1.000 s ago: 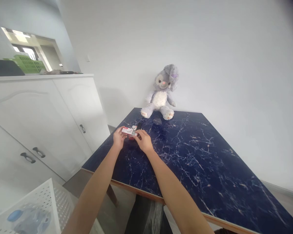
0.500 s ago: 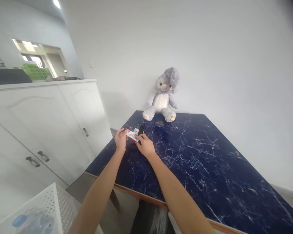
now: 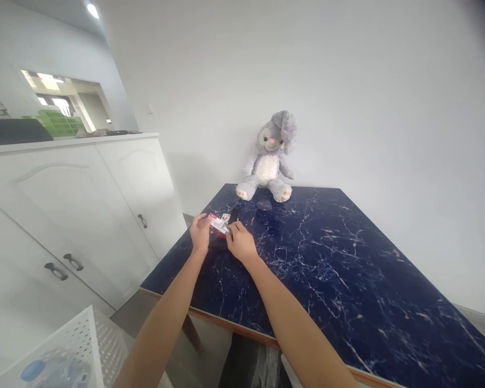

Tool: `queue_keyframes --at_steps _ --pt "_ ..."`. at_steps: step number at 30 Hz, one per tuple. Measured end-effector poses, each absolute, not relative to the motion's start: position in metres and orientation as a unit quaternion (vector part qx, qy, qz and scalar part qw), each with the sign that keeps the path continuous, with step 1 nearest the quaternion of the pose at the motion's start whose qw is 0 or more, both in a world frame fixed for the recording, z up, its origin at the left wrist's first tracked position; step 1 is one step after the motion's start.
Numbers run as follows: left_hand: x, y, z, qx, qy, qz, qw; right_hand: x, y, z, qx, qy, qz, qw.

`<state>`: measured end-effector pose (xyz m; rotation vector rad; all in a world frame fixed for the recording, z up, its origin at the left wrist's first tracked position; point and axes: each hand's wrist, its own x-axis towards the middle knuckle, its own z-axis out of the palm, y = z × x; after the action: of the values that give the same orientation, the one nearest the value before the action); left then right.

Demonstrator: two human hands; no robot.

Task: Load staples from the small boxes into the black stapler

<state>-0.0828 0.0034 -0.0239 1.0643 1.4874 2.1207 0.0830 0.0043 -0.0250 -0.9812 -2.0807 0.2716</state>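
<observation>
Between my two hands is a small red and white box, held tilted over the dark blue marbled table. My left hand grips its left end between thumb and fingers. At the opposite end, my right hand has its fingers closed on the box; its fingertips partly hide that end. Just behind the box lie a white card with dark marks and a black object whose kind I cannot make out. Something red shows beneath the box, mostly covered.
A grey plush toy sits at the table's far edge against the wall. White cabinets stand on the left, with a green basket on top. At lower left, a white perforated bin holds plastic bottles.
The box has turned slightly in my fingers, and its red and white face shows more. Both hands stay in nearly the same place.
</observation>
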Motion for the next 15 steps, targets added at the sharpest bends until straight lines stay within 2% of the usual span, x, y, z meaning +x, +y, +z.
queue_keyframes --at_steps 8,15 --pt "-0.0759 0.0037 -0.0200 0.354 0.497 0.748 0.261 0.0839 0.0084 -0.0253 -0.415 -0.812 0.071 0.404" --pt "-0.0774 0.0077 -0.0240 0.345 0.480 0.751 0.294 0.0833 0.0109 -0.0241 -0.408 -0.801 0.041 0.436"
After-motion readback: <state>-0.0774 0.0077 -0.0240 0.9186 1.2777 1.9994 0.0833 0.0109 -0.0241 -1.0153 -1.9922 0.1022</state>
